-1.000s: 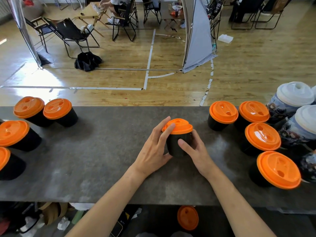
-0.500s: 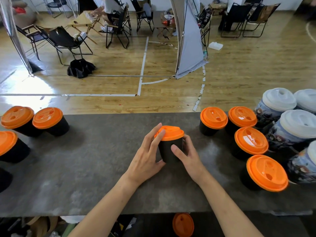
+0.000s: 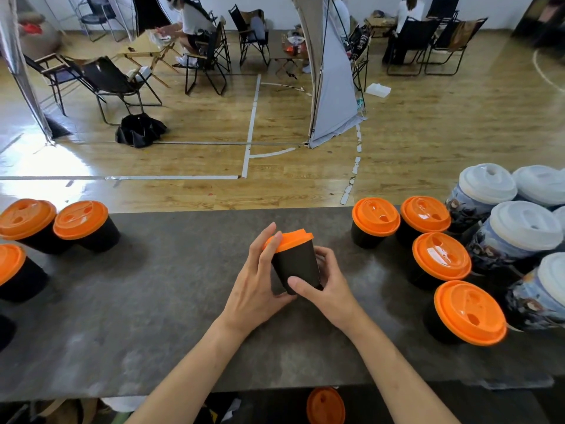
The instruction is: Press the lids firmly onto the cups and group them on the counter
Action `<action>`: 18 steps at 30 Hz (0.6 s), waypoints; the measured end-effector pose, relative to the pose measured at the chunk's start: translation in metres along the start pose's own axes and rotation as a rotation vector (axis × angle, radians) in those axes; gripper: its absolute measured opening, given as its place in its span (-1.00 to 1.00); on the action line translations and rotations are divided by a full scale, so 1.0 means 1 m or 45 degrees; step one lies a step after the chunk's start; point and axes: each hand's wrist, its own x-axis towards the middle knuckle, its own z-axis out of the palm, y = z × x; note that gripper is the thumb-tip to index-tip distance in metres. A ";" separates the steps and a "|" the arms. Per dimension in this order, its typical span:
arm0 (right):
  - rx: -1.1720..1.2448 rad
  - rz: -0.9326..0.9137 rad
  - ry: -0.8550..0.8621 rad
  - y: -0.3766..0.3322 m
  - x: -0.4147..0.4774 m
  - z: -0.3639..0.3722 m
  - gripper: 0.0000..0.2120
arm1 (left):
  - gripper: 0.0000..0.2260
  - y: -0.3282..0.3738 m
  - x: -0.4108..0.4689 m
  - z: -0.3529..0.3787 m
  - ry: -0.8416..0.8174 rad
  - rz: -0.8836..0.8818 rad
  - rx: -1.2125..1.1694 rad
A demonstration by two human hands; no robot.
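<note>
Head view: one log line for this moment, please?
step: seating orange lid | left hand: holds black cup, fingertips on lid | right hand: grips black cup | cup: tilted

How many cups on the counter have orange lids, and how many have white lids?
Orange-lidded black cups: 8
White-lidded patterned cups: 4 in clear view
Total: 12, not counting cups cut off at the frame edges

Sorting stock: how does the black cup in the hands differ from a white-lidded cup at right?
The black cup with orange lid is plain and gripped by left hand and right hand; the white-lidded printed cup is patterned, larger-looking and stands untouched. Both have lids on.
</note>
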 end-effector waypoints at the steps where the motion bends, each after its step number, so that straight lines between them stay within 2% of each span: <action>1: 0.029 -0.027 0.047 0.000 0.000 0.000 -0.32 | -0.11 0.001 0.001 0.000 -0.030 0.007 -0.013; 4: 0.204 -0.108 0.237 -0.004 0.001 -0.002 -0.38 | 0.00 0.005 0.002 -0.002 -0.146 0.009 -0.067; 7: 0.171 -0.210 0.372 -0.013 -0.001 0.001 -0.32 | -0.05 0.009 -0.001 -0.006 -0.160 -0.069 -0.085; 9: -0.022 -0.308 0.493 -0.023 -0.002 0.007 -0.25 | -0.03 0.010 -0.003 -0.006 -0.112 -0.130 -0.059; 12: -0.373 -0.551 0.626 -0.039 0.001 0.014 -0.29 | -0.02 0.008 -0.004 -0.004 -0.101 -0.145 -0.061; 14: -0.614 -0.648 0.615 -0.049 0.004 0.016 -0.31 | -0.06 0.008 -0.003 -0.005 -0.082 -0.203 -0.085; 18: -0.921 -0.670 0.579 -0.064 0.007 0.018 -0.19 | -0.21 0.008 -0.002 -0.005 -0.088 -0.235 -0.087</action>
